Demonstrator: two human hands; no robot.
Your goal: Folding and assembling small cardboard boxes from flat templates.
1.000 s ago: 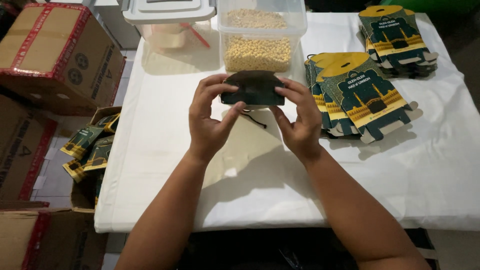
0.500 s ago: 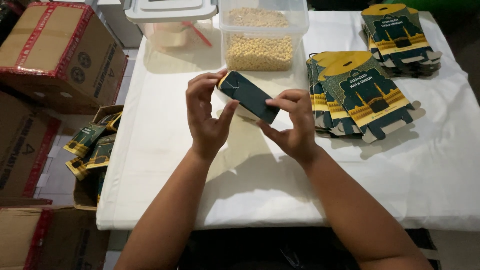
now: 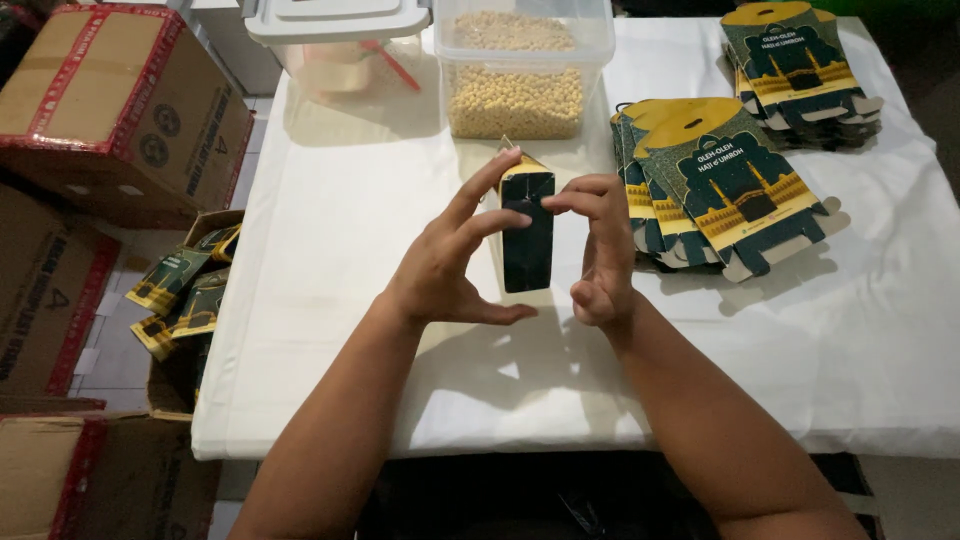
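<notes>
Carton [image 3: 527,232] turned upright since earlier frame; left hand [image 3: 447,262] and right hand [image 3: 600,245] fingers pinch it; loose grip risks unfolding above desk [image 3: 330,260].

Two hands are in view, the left hand [image 3: 440,270] and the right hand [image 3: 600,260], with one dark green folded carton [image 3: 527,232] between them. Two clear plastic tubs stand at the far edge of the white-clothed table [image 3: 330,250]: one lidded tub [image 3: 340,40] and one open tub of pale beans [image 3: 515,75]. Two stacks of flat printed cartons lie toward the right edge, a near stack [image 3: 715,185] and a far-corner stack [image 3: 795,70]; the sheets per stack cannot be counted. Left of the table are three taped cardboard boxes, the largest [image 3: 110,100] at the far left, and one open box of finished cartons [image 3: 185,290].
</notes>
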